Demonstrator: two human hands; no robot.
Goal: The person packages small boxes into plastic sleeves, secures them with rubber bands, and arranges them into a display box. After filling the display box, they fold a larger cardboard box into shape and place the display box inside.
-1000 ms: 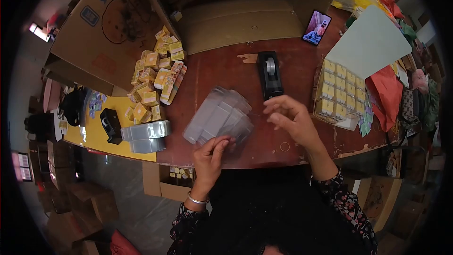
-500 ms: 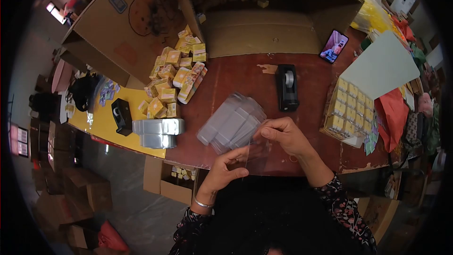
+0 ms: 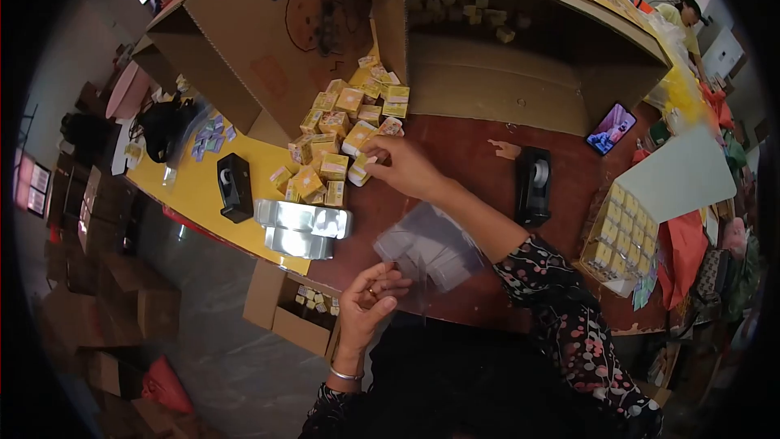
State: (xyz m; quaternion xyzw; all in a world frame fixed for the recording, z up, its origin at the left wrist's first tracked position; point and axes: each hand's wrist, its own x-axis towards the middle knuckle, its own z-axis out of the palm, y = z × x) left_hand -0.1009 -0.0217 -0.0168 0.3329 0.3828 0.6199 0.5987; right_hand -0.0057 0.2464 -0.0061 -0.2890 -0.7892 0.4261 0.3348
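Note:
My left hand [image 3: 370,305], with a silver bangle at the wrist, is closed on a clear plastic box [image 3: 420,280]; its outline is hard to see against the table. Behind it lies a pile of flat clear plastic boxes [image 3: 443,248]. My right hand [image 3: 406,169] reaches across to the heap of small yellow cartons [image 3: 321,145]. Its thumb and fingers close on a longer yellow-and-white carton [image 3: 357,172] at the heap's near right edge, whose middle the fingers cover.
Silvery clear packs [image 3: 301,229] lie at the front left by a black tape dispenser [image 3: 235,187]. Another tape dispenser [image 3: 533,187] and a lit phone [image 3: 611,128] are to the right, near a tray of packed cartons [image 3: 621,232]. A large cardboard box [image 3: 496,73] stands behind.
My right hand has left the clear plastic box and moved left and away from me onto the yellow cartons. The left hand keeps the clear box. The view has shifted.

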